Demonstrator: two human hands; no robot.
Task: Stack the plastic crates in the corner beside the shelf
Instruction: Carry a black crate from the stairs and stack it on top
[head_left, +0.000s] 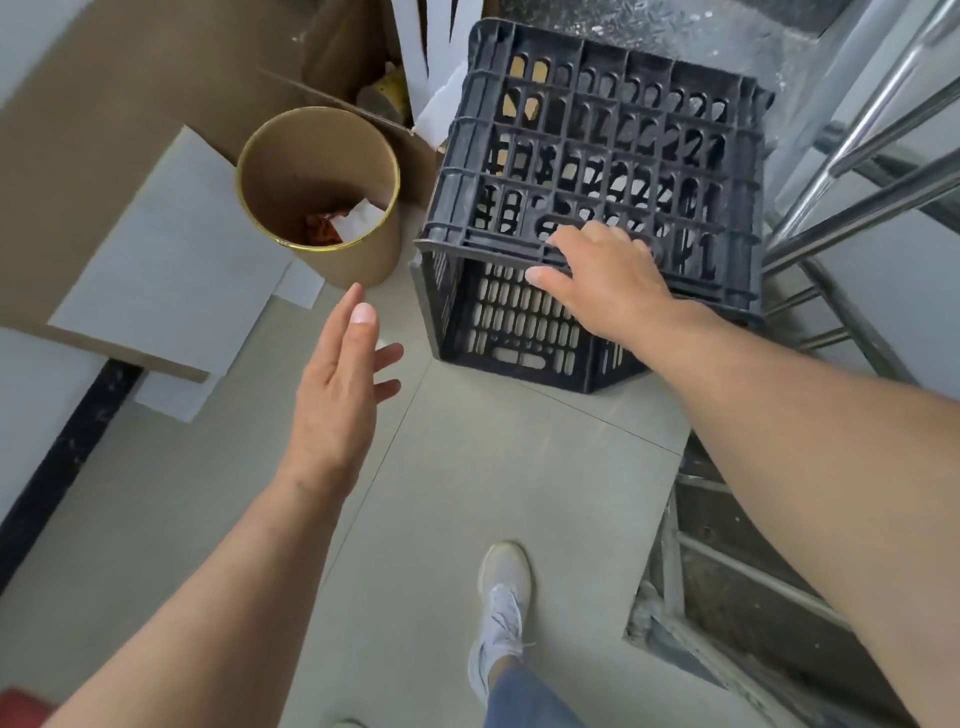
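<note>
A black plastic crate (597, 156) stands upside down on the tiled floor, its slotted base facing up, close to the metal shelf (862, 171) at the right. My right hand (597, 280) rests on the crate's near top edge, its fingers lying over the rim by a handle slot. My left hand (343, 374) hovers in the air left of the crate with straight fingers, touching nothing. Whether another crate sits under the black one cannot be told.
A round cardboard bin (322, 192) with scraps inside stands just left of the crate. Flat cardboard and white sheets (171, 270) lean at the left wall. A floor recess with a metal frame (737, 571) lies at the right. My shoe (501, 608) is on the tiles.
</note>
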